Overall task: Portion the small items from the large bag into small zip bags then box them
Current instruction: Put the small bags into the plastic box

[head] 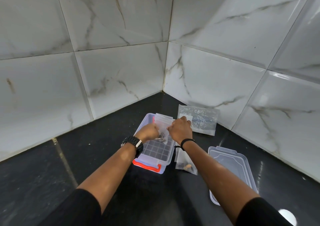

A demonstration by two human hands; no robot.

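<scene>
A clear plastic box with red latches stands open on the black counter. Above it both hands hold a small clear zip bag with a few dark items at its bottom. My left hand pinches the bag's left top edge and my right hand pinches its right top edge. A second small zip bag with dark and tan items lies on the counter beside the box, partly under my right forearm. The large clear bag lies flat behind my right hand, near the wall.
The box's clear lid lies on the counter to the right. White marble-look tiled walls meet in a corner just behind the work area. The black counter stretches to the left and towards me.
</scene>
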